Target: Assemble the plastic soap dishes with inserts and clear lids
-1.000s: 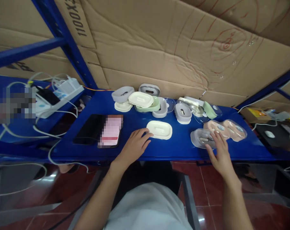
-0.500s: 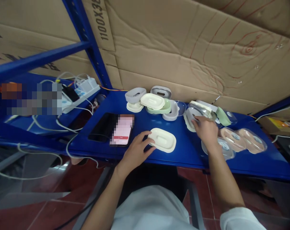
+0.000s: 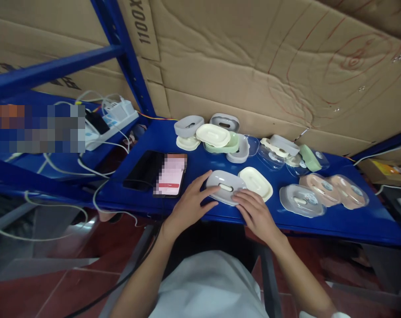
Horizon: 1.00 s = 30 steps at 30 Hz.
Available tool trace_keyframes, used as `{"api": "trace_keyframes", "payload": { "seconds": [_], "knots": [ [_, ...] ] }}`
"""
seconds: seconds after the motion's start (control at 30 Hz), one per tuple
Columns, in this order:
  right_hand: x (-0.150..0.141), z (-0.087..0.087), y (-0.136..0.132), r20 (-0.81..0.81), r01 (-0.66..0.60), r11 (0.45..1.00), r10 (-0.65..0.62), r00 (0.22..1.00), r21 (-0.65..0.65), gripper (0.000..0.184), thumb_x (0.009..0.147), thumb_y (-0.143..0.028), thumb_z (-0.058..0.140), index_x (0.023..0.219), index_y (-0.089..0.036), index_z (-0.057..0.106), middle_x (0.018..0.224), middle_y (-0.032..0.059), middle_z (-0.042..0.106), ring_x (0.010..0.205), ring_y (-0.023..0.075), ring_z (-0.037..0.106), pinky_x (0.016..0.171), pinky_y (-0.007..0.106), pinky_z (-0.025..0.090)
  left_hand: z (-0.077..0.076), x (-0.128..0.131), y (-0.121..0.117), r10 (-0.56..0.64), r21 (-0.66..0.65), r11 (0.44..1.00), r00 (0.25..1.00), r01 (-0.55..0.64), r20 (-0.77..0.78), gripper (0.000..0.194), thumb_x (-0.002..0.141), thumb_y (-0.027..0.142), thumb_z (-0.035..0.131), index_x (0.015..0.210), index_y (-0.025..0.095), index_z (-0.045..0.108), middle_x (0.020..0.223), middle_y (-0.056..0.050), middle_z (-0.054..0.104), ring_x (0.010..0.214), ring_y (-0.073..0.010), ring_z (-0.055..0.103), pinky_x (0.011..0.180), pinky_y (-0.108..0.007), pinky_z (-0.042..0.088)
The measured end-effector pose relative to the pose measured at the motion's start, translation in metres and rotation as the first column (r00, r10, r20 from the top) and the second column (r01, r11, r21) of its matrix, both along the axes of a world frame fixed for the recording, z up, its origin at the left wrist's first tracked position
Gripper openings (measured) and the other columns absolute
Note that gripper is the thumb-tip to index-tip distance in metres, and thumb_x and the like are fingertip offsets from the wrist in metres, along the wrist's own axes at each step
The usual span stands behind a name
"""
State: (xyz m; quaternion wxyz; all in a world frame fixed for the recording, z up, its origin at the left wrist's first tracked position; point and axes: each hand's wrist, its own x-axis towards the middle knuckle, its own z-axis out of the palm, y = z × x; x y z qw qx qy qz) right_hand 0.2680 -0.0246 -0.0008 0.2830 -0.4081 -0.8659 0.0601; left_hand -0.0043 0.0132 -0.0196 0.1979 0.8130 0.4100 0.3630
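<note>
Right at the lower middle of the frame, the left hand (image 3: 189, 204) has its fingers spread on the left end of a grey dish (image 3: 220, 178); the right hand (image 3: 259, 215) lies on the other end, fingers close together, though I can't tell whether they pinch it. Just beyond, a cream lid (image 3: 257, 182) sits against the dish on the blue table (image 3: 193, 172). A phone (image 3: 171, 176) lies left, peach cases (image 3: 319, 191) right, and a green tray (image 3: 232, 144) farther back.

Both hands angled inward.
The left hand (image 3: 194, 196) pointed toward one o'clock, fingers spread; the right hand (image 3: 256, 213) pointed toward eleven o'clock, fingers close together.
</note>
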Motion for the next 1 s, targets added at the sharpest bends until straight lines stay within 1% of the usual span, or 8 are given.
{"api": "trace_keyframes", "payload": {
  "seconds": [0.27, 0.5, 0.6, 0.67, 0.73, 0.8, 0.9, 1.0],
  "knots": [
    [0.009, 0.010, 0.015, -0.053, -0.054, 0.989, 0.048, 0.997, -0.134, 0.037, 0.111, -0.025, 0.048, 0.145, -0.030, 0.062, 0.142, 0.0070, 0.070, 0.146, 0.0260, 0.056, 0.124, 0.055, 0.048, 0.005, 0.003, -0.002, 0.060, -0.035, 0.998, 0.998, -0.060, 0.017, 0.041, 0.102, 0.037, 0.069, 0.142, 0.029, 0.064, 0.163, -0.012, 0.045, 0.149, -0.0317, 0.052, 0.124, -0.052, 0.047],
    [0.005, 0.003, 0.021, 0.118, -0.024, 0.998, 0.031, 0.993, -0.060, 0.047, 0.109, -0.037, 0.055, 0.157, -0.033, 0.055, 0.158, 0.0087, 0.058, 0.153, 0.0288, 0.048, 0.125, 0.056, 0.045, 0.001, 0.004, 0.000, 0.056, -0.048, 0.997, 0.998, -0.058, -0.039, 0.031, 0.104, 0.030, 0.065, 0.135, 0.026, 0.069, 0.166, -0.013, 0.042, 0.154, -0.0330, 0.048, 0.126, -0.054, 0.045],
    [0.018, 0.018, 0.033, 0.208, -0.018, 1.000, 0.022, 0.978, -0.022, 0.045, 0.111, -0.038, 0.052, 0.155, -0.032, 0.058, 0.161, 0.0066, 0.057, 0.153, 0.0274, 0.048, 0.126, 0.054, 0.043, -0.001, 0.005, 0.001, 0.075, -0.022, 0.997, 0.997, -0.076, -0.033, 0.031, 0.103, 0.026, 0.065, 0.134, 0.026, 0.070, 0.165, -0.013, 0.044, 0.153, -0.0331, 0.049, 0.124, -0.055, 0.047],
    [0.037, 0.035, 0.053, 0.238, 0.112, 0.993, -0.117, 0.964, 0.037, 0.044, 0.112, -0.040, 0.047, 0.152, -0.029, 0.060, 0.159, 0.0075, 0.059, 0.151, 0.0281, 0.050, 0.124, 0.054, 0.043, -0.002, 0.005, 0.001, 0.081, -0.012, 0.997, 0.996, -0.081, -0.030, 0.030, 0.103, 0.027, 0.066, 0.133, 0.026, 0.071, 0.164, -0.013, 0.044, 0.152, -0.0338, 0.049, 0.123, -0.055, 0.048],
    [0.058, 0.050, 0.080, 0.257, 0.341, 0.932, -0.361, 0.897, 0.121, 0.045, 0.111, -0.040, 0.046, 0.149, -0.023, 0.063, 0.155, 0.0120, 0.063, 0.147, 0.0311, 0.054, 0.120, 0.054, 0.044, -0.001, 0.004, 0.002, 0.071, -0.012, 0.997, 0.997, -0.071, -0.027, 0.030, 0.103, 0.028, 0.066, 0.132, 0.025, 0.071, 0.164, -0.013, 0.045, 0.153, -0.0337, 0.049, 0.124, -0.055, 0.047],
    [0.076, 0.058, 0.106, 0.339, 0.518, 0.836, -0.547, 0.766, 0.179, 0.046, 0.108, -0.037, 0.050, 0.147, -0.017, 0.063, 0.151, 0.0173, 0.065, 0.141, 0.0357, 0.057, 0.114, 0.056, 0.046, -0.001, 0.004, 0.002, 0.062, -0.017, 0.998, 0.998, -0.063, -0.016, 0.030, 0.103, 0.029, 0.066, 0.132, 0.025, 0.072, 0.164, -0.012, 0.045, 0.152, -0.0332, 0.049, 0.125, -0.054, 0.046],
    [0.088, 0.059, 0.131, 0.496, 0.607, 0.766, -0.619, 0.609, 0.211, 0.043, 0.101, -0.031, 0.058, 0.140, -0.016, 0.066, 0.137, 0.0195, 0.073, 0.126, 0.0374, 0.064, 0.104, 0.052, 0.048, -0.001, 0.003, 0.001, 0.067, -0.027, 0.997, 0.998, -0.067, 0.000, 0.030, 0.103, 0.030, 0.066, 0.132, 0.027, 0.072, 0.164, -0.011, 0.046, 0.152, -0.0327, 0.050, 0.125, -0.055, 0.046],
    [0.090, 0.057, 0.139, 0.529, 0.616, 0.756, -0.623, 0.575, 0.221, 0.034, 0.104, -0.027, 0.049, 0.123, -0.016, 0.075, 0.119, 0.0194, 0.078, 0.115, 0.0353, 0.068, 0.100, 0.049, 0.047, 0.000, 0.003, 0.001, 0.065, -0.039, 0.997, 0.998, -0.065, 0.005, 0.030, 0.103, 0.031, 0.066, 0.131, 0.027, 0.072, 0.164, -0.011, 0.046, 0.152, -0.0323, 0.050, 0.125, -0.054, 0.046]
  ]
}}
